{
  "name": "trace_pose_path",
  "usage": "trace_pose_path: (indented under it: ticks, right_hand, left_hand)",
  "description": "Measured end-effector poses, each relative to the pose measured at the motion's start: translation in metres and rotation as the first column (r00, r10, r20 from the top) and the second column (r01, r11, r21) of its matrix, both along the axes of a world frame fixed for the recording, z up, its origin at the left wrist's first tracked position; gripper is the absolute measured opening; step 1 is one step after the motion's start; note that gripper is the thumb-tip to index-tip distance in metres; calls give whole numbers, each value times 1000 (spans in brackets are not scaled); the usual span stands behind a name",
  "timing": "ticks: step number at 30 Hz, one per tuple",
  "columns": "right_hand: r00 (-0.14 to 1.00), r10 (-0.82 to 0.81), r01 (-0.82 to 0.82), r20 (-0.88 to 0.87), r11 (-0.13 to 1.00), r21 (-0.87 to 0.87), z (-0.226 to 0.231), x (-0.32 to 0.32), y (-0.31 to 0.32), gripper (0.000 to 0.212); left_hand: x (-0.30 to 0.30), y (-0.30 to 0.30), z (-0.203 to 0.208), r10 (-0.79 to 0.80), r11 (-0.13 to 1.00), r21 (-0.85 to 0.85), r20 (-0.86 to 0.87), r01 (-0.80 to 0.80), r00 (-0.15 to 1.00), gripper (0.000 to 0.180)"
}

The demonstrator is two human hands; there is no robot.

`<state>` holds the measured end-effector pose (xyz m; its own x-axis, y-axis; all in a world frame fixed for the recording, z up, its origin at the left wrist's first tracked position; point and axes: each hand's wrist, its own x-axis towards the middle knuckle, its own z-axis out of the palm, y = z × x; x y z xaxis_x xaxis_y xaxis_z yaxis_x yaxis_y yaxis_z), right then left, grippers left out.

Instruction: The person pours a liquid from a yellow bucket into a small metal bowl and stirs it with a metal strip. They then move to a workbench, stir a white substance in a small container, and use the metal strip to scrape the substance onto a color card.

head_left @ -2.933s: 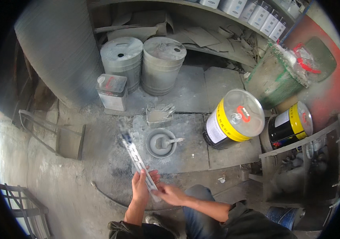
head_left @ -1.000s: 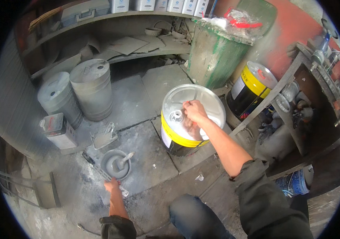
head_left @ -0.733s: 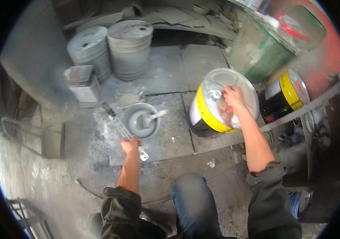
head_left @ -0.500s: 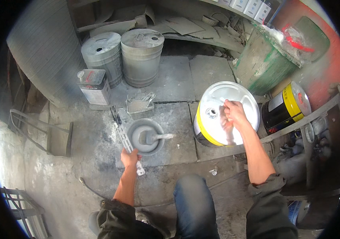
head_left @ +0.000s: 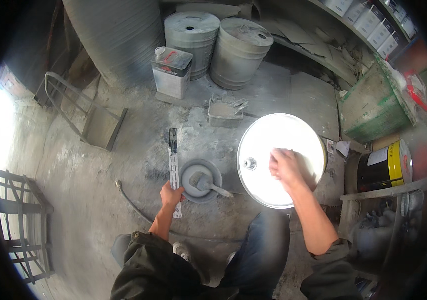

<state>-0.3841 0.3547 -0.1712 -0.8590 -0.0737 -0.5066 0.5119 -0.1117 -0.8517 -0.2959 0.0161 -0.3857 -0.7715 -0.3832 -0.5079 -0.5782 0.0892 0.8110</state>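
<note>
Metal is what my left hand point(head_left: 172, 194) closes on: a long flat ruler-like strip point(head_left: 174, 165), gripped near its lower end, with the rest running straight away from me across the dusty concrete floor point(head_left: 98, 200) and a short end showing below my fist. Just beside that strip, to its right, sits a shallow grey dish point(head_left: 201, 180) with a stubby brush point(head_left: 206, 184) lying in it, handle pointing toward my right. My right hand point(head_left: 287, 167) rests on the bright white lid of a large drum point(head_left: 279, 157), fingers curled down against the lid's right half; whether they clasp anything there I cannot tell. A small cap point(head_left: 249, 163) sits on the lid's left side, apart from my hand. Beyond the dish lies a low dusty tray point(head_left: 226, 111) holding some tools. Farther back stand a rectangular tin can point(head_left: 172, 71) and two grey drums point(head_left: 213, 42) side by side. At my right, a black-and-yellow can point(head_left: 384, 167) stands near a metal shelf frame, with a green bin point(head_left: 373, 105) behind it.
</note>
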Motion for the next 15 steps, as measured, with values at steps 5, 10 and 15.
trace_pose_path:
  ticks: [5,10,15]
  right_hand:
    - [996,-3,1,88,1000,15,-32,6,-63,32]
    - [996,31,-41,79,992,117,-72,6,-104,33]
    - [986,160,-138,-37,928,345,-119,5,-127,42]
  left_hand:
    - [17,-17,-17,64,996,61,16,-65,998,19]
    - [31,-23,-14,102,990,94,27,-104,994,20]
    - [46,-28,-3,89,995,34,118,-94,989,18]
